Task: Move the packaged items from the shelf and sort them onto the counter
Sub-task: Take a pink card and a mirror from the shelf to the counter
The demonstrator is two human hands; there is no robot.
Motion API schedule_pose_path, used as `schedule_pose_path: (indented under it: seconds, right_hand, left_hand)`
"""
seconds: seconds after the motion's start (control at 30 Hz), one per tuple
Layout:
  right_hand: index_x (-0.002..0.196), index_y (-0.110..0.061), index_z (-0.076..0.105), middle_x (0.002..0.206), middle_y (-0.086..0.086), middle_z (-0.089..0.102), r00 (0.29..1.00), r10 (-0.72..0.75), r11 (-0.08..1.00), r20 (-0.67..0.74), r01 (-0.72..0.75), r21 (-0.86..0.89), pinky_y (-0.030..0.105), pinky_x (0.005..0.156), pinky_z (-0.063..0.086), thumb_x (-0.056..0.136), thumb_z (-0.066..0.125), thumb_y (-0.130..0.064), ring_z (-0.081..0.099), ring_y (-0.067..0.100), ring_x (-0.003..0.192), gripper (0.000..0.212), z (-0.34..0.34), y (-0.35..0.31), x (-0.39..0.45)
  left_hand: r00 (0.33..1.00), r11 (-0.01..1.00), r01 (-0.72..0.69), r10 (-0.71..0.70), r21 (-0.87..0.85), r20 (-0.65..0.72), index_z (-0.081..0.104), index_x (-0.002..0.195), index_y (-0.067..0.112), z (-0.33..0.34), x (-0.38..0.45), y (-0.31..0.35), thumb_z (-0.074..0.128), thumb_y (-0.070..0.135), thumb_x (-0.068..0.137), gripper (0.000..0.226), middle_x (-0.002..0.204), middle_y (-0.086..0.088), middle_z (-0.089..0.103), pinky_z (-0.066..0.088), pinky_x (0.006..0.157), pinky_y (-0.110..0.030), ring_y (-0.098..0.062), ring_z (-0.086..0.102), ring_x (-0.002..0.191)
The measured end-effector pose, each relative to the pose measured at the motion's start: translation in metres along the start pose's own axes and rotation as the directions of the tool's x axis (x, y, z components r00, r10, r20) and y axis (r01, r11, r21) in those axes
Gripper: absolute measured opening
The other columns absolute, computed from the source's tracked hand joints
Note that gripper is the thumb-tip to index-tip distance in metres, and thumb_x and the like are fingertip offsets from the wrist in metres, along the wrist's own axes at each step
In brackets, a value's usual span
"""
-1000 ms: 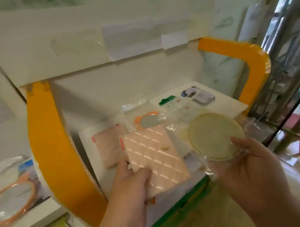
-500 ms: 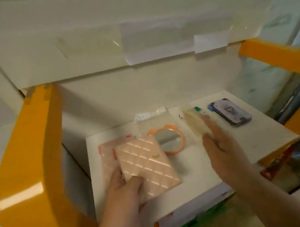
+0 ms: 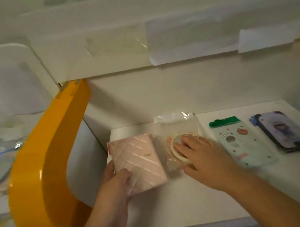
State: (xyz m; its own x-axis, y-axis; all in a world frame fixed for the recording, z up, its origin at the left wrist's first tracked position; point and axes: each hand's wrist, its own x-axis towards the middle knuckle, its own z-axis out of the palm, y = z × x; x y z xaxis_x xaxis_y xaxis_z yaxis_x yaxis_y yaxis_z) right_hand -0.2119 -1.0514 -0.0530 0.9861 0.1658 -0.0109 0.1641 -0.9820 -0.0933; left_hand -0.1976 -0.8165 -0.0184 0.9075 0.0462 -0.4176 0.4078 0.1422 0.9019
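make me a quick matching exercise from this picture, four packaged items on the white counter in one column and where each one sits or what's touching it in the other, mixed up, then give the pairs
1. pink quilted pouch
2. round mirror
3. pale green phone case
4. dark phone case

A. farthest right
B. under the right hand
C. held by the left hand
D. between the mirror and the dark case

Pairs: 1-C, 2-B, 3-D, 4-A
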Motion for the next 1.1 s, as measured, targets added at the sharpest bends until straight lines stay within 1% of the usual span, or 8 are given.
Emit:
schedule_pose_path:
  seconds: [0.3, 0.4, 0.5, 0.63, 0.77, 0.87, 1.0, 1.1]
  right_hand:
    - [0.146, -0.025, 0.039, 0.152, 0.007, 0.044, 0.995, -0.012, 0.993, 0.100, 0.023, -0.112, 0.042, 0.111, 0.029, 0.088, 0.031, -0.068, 0.039, 0.028, 0.142, 0.072, 0.007, 0.012, -0.003]
    - [0.156, -0.032, 0.003, 0.166, 0.000, -0.005, 0.989, -0.083, 0.996, 0.121, 0.086, -0.017, 0.040, 0.121, 0.001, 0.090, 0.031, -0.071, -0.006, 0.024, 0.152, 0.081, 0.008, 0.017, 0.001]
    - [0.155, -0.034, -0.008, 0.164, -0.004, -0.017, 0.985, -0.100, 0.995, 0.140, 0.100, 0.009, 0.037, 0.119, -0.008, 0.089, 0.036, -0.072, -0.020, 0.020, 0.150, 0.088, 0.004, 0.020, 0.001]
    - [0.155, -0.034, 0.001, 0.165, -0.003, -0.007, 0.987, -0.110, 0.994, 0.120, 0.107, 0.031, 0.037, 0.119, -0.003, 0.087, 0.038, -0.074, -0.012, 0.021, 0.151, 0.087, 0.001, 0.019, 0.002]
    - [0.155, -0.035, 0.006, 0.165, -0.003, -0.002, 0.987, -0.115, 0.993, 0.110, 0.109, 0.053, 0.038, 0.120, 0.000, 0.084, 0.037, -0.079, -0.006, 0.021, 0.151, 0.088, 0.001, 0.021, 0.003]
    - [0.153, -0.036, 0.014, 0.164, -0.005, 0.004, 0.989, -0.121, 0.990, 0.082, 0.114, 0.080, 0.037, 0.120, 0.003, 0.085, 0.036, -0.078, -0.001, 0.020, 0.151, 0.083, -0.001, 0.019, 0.002]
    - [0.141, -0.035, 0.038, 0.147, -0.013, 0.033, 0.989, -0.142, 0.972, -0.035, 0.146, 0.187, 0.030, 0.117, 0.022, 0.087, 0.043, -0.068, 0.027, 0.013, 0.142, 0.064, -0.008, 0.019, 0.000]
    - [0.139, -0.038, 0.043, 0.144, -0.017, 0.041, 0.989, -0.101, 0.959, -0.112, 0.127, 0.255, 0.028, 0.111, 0.033, 0.091, 0.050, -0.053, 0.039, 0.008, 0.132, 0.051, -0.019, 0.017, -0.005]
  left_hand:
    - [0.995, 0.975, -0.064, 0.080, 0.210, -0.066, 0.063, 0.125, 0.026, -0.007, 0.022, -0.005, 0.044, -0.001, 0.091, 0.048, 0.108, -0.004, 0.075, 0.056, 0.074, -0.035, -0.025, 0.071, 0.096]
    - [0.994, 0.953, -0.063, 0.085, 0.295, -0.063, 0.061, 0.129, 0.029, -0.008, 0.029, -0.004, 0.050, 0.005, 0.086, 0.050, 0.109, -0.001, 0.075, 0.059, 0.078, -0.040, -0.025, 0.072, 0.095]
    - [0.993, 0.930, -0.061, 0.095, 0.363, -0.077, 0.062, 0.123, 0.035, -0.005, 0.034, 0.000, 0.052, 0.006, 0.086, 0.048, 0.105, 0.004, 0.075, 0.058, 0.074, -0.036, -0.022, 0.071, 0.093]
    - [0.980, 0.860, -0.094, 0.170, 0.502, -0.106, 0.062, 0.126, 0.037, -0.002, 0.036, 0.004, 0.050, 0.006, 0.087, 0.051, 0.107, 0.005, 0.075, 0.051, 0.066, -0.027, -0.017, 0.070, 0.089]
    - [0.966, 0.718, -0.054, 0.214, 0.694, -0.146, 0.045, 0.146, 0.026, -0.002, 0.037, 0.002, 0.055, 0.017, 0.090, 0.057, 0.136, -0.001, 0.058, 0.053, 0.083, -0.034, -0.024, 0.061, 0.108]
    - [0.959, 0.607, -0.050, 0.251, 0.793, -0.131, 0.051, 0.140, 0.020, 0.003, 0.033, -0.003, 0.055, 0.016, 0.085, 0.055, 0.134, -0.006, 0.055, 0.054, 0.089, -0.040, -0.029, 0.058, 0.111]
    - [0.948, 0.364, -0.005, 0.298, 0.931, -0.111, 0.055, 0.130, 0.027, 0.010, 0.024, -0.006, 0.051, 0.028, 0.081, 0.049, 0.127, 0.000, 0.059, 0.054, 0.089, -0.041, -0.028, 0.059, 0.109]
    - [0.939, 0.308, -0.073, 0.343, 0.949, -0.039, 0.052, 0.137, 0.030, 0.009, 0.016, -0.011, 0.053, 0.030, 0.086, 0.052, 0.140, 0.002, 0.051, 0.048, 0.099, -0.042, -0.026, 0.052, 0.121]
